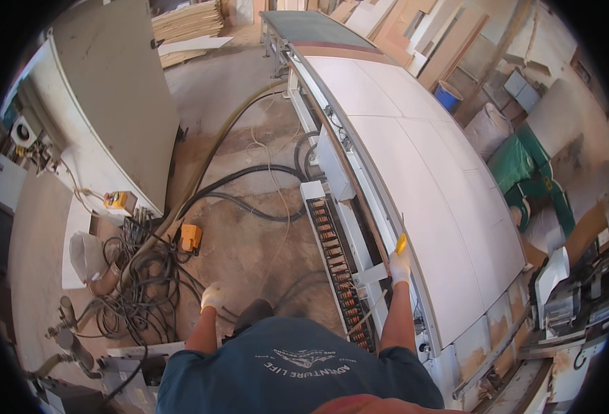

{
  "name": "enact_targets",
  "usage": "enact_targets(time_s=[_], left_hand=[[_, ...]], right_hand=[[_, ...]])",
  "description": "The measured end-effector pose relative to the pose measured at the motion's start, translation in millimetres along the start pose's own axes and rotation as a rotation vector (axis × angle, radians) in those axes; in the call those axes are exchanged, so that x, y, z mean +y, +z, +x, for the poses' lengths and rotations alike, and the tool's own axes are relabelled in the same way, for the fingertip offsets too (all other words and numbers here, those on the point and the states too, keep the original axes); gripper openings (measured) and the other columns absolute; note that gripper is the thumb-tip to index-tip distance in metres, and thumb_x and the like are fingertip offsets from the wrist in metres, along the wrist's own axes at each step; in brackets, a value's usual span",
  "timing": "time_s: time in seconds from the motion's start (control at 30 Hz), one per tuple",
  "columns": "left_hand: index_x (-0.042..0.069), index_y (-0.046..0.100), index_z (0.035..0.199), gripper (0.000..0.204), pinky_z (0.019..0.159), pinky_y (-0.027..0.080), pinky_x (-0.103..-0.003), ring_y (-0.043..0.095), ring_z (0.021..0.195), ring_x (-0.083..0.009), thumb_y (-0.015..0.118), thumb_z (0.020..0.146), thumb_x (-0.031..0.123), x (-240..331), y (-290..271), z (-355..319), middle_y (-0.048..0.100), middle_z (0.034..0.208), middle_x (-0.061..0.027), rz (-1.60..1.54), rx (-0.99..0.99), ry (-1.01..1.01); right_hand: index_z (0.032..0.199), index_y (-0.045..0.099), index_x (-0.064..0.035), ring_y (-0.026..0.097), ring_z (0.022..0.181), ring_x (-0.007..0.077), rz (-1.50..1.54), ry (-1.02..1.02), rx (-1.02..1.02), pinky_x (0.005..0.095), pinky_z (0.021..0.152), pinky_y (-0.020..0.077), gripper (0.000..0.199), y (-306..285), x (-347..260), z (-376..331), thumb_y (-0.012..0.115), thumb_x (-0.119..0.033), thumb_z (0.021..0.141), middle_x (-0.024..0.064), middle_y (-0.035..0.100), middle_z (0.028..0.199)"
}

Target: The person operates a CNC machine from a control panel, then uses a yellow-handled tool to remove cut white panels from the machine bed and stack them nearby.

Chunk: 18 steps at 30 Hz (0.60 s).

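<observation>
One view, from the head, looking down along a conveyor bed. The right hand (400, 268), in a pale glove, is over the bed's near side, by the edge of the white panels (415, 159). It carries what looks like a yellow-handled tool (401, 243), thin shaft pointing away from the person along the side rail (371, 185). Tool is at the boundary of rail and panels; whether the shaft touches either, cannot tell.

Handling, in my judgement: keep the shaft angled off the panel faces, since pale surfaces would likely show a scratch. Keep wrist and sleeve clear of the rail. Footing deserves care as well: black cables (256, 207) loop over the floor ahead, and the slotted trough (333, 259) with its orange-brown row sits close beneath the right arm.

Right grip: closed around the yellow handle, no gap visible; how firmly, cannot tell. Left hand (213, 297), gloved too, hangs over the floor well apart from the panels, near the cable tangle and an orange box (190, 238). Nothing visible in it; how far the fingers are open is too small to tell.
</observation>
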<state>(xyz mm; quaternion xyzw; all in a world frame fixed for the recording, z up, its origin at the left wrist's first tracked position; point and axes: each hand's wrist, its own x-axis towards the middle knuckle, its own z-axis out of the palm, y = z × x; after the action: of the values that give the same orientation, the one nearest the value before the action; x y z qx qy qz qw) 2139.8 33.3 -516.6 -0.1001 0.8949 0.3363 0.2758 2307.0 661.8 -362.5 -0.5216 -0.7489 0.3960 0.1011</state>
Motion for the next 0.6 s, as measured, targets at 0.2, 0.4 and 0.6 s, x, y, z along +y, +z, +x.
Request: enact_targets(time_s=[0.2, 0.4, 0.6], left_hand=[[0.006, 0.062, 0.138, 0.052, 0.108, 0.048, -0.049, 0.061, 0.129, -0.0427, 0.060, 0.095, 0.034, -8, -104, 27, 0.065, 0.137, -0.0253, -0.004, 0.345, -0.108], [0.010, 0.049, 0.144, 0.060, 0.103, 0.051, -0.053, 0.061, 0.126, -0.0443, 0.066, 0.092, 0.034, -11, -236, 137, 0.053, 0.150, -0.0187, 0.084, 0.619, -0.218], [0.014, 0.046, 0.150, 0.060, 0.104, 0.052, -0.054, 0.062, 0.126, -0.0425, 0.063, 0.094, 0.029, 27, -370, 272, 0.050, 0.152, -0.0183, 0.291, 0.792, -0.122]], right_hand=[[0.111, 0.060, -0.0099, 0.051, 0.047, 0.0154, 0.228, -0.028, -0.221, 0.0321, 0.039, 0.0379, 0.021, 60, 5, 13, 0.058, -0.019, 0.092, 0.0040, 0.058, 0.069], [0.113, 0.057, -0.0031, 0.056, 0.048, 0.0197, -0.046, 0.144, -0.096, 0.0366, 0.042, 0.0461, 0.020, 88, 18, -4, 0.055, -0.012, 0.095, 0.0064, 0.057, 0.068], [0.144, 0.049, 0.0041, 0.072, 0.078, 0.0335, -0.225, -0.167, 0.226, 0.0426, 0.069, 0.0598, 0.056, 185, -2, -35, 0.057, -0.004, 0.090, 0.0225, 0.070, 0.105]])
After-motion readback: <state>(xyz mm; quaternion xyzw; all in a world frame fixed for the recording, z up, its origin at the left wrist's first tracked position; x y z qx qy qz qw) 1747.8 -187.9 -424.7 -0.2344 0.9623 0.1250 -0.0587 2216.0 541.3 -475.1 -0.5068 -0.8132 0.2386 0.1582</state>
